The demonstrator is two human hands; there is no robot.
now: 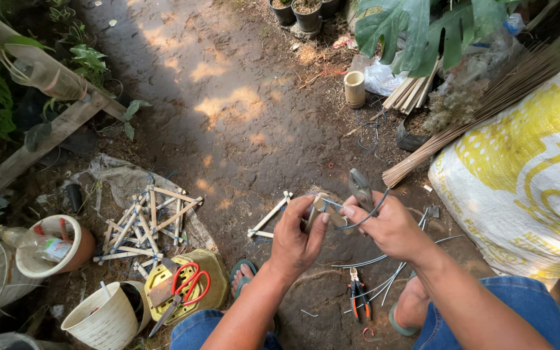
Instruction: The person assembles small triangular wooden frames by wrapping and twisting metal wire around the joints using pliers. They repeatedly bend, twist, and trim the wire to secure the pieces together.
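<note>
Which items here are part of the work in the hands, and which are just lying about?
In use:
left hand
right hand
small pale bamboo-stick joint
grey pliers
thin blue wire

Lying about:
red-handled scissors
orange-handled pliers on the ground
white woven basket
yellow-printed white sack

Dappled sunlight patches the shaded dirt ground (228, 110); sharp focus, with wide-angle bending at the edges.

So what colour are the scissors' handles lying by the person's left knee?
Red, on the scissors; clearest in the head view.
</note>
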